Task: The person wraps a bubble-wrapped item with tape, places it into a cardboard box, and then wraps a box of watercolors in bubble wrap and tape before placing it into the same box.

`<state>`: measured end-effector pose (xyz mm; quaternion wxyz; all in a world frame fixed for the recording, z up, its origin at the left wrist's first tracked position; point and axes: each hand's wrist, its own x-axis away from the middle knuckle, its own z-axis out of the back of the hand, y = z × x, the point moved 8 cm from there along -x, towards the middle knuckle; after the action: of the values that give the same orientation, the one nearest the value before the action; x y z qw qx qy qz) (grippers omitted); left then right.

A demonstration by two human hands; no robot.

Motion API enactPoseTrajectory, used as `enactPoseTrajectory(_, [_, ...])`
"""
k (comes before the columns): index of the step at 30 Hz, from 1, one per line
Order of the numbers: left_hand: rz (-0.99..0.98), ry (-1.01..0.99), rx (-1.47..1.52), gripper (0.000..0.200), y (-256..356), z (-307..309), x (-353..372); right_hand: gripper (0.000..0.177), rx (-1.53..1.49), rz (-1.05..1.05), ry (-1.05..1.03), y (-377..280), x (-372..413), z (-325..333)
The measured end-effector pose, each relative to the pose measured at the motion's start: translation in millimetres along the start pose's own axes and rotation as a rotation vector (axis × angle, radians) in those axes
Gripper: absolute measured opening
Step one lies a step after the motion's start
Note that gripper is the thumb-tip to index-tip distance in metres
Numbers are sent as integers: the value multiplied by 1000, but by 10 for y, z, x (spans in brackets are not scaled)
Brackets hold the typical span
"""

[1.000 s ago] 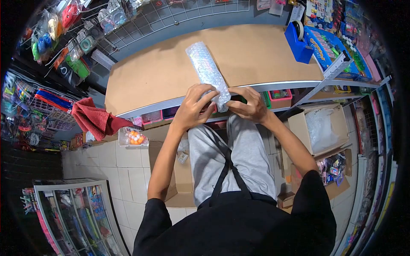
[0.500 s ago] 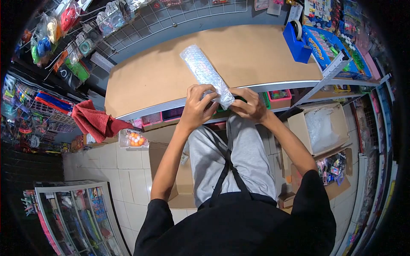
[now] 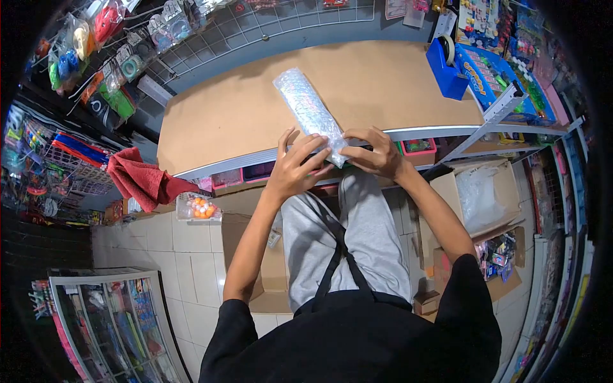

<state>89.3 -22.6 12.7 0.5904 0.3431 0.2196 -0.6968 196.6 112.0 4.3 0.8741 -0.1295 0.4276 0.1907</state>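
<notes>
The long, shiny bundle of clear bubble wrap (image 3: 305,107) lies slantwise on the flat light-brown table top (image 3: 223,121). Its near end pokes out past the table's front edge, between the two hands. The bare left hand (image 3: 297,165) has bent fingers, and its fingertips touch the left side of that near end. The bare right hand (image 3: 377,153) pinches the right side of the same end with its thumb and pointing finger. The blue tape holder (image 3: 447,70) sits at the right end of the table top, well apart from the bundle. The red cloth (image 3: 137,179) hangs by the table's left corner. Under the table's front edge is a small pink basket (image 3: 419,152), to the right of the right hand.
</notes>
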Motion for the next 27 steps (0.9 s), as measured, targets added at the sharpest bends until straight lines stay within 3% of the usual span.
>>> enactPoseTrajectory(8, [10, 95, 79, 35, -36, -81, 94, 37, -46, 16, -55, 17, -82, -13])
enactPoseTrajectory(17, [173, 258, 219, 31, -55, -56, 55, 27, -94, -71, -17, 49, -256, 84])
enactPoseTrajectory(27, [349, 459, 266, 22, -66, -75, 31, 17, -384, -418, -8, 268, -314, 0])
